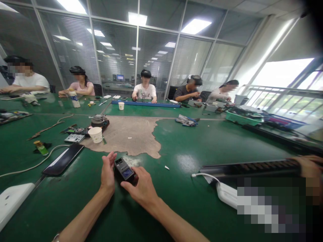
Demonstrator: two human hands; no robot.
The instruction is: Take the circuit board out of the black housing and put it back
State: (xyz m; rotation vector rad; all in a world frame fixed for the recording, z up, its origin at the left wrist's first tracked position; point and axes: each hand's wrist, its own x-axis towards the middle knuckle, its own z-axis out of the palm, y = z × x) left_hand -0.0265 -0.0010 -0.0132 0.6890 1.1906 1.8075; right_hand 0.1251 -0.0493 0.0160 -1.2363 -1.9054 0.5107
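A small black box-shaped device point(124, 169) with a little bluish screen is between my hands, just above or on the green table; I cannot tell which. My right hand point(142, 186) grips its near end, thumb on one side and fingers on the other. On the left, my left hand point(108, 173) is held upright with fingers stretched out, its palm facing the device and close to its side. Beyond the hands lies a brown ragged-edged sheet point(133, 134). A small white scrap point(167, 167) rests to the right of my right hand.
Left are a phone point(64, 159) on a cable, a white power strip point(15, 201), a green bottle point(41, 148), a paper cup point(95, 134) and circuit parts. Gloves point(187, 120) lie ahead. On the right, a hand point(311, 164) touches a long black part point(248, 169). Several people sit opposite.
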